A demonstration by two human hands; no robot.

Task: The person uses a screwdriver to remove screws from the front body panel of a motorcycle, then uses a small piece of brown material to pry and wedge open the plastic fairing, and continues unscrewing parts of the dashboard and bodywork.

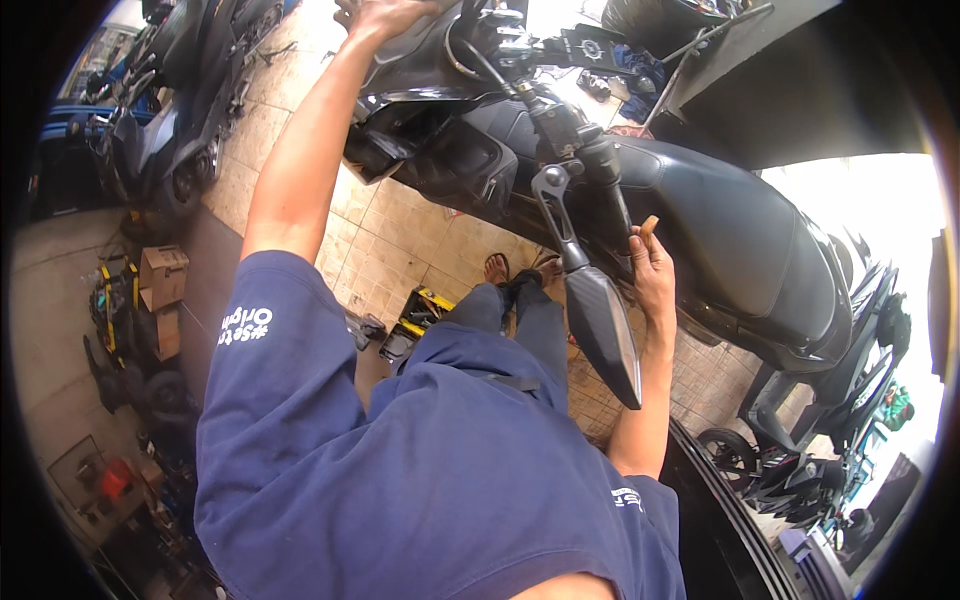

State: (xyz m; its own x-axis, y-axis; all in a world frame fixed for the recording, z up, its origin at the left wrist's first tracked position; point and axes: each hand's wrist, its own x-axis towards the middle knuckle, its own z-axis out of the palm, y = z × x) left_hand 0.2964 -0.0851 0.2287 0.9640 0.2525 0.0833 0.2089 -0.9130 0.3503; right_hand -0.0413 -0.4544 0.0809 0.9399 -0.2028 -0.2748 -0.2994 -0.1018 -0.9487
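Observation:
A black scooter stands in front of me, its long seat stretching to the right. At the top edge, my left hand rests at the scooter's dark front panel; the thumb is apart from the fingers, and the frame cuts off part of the hand. My right hand is raised beside the handlebar grip, its fingers closed at the tip of a thin dark lever. A mirror with a carbon-patterned back hangs between that hand and my body.
Yellow-and-black cases lie on the tiled floor by my legs. More motorcycles stand at the far left and right. Cardboard boxes sit left, near a red object. A dark panel rises behind the seat.

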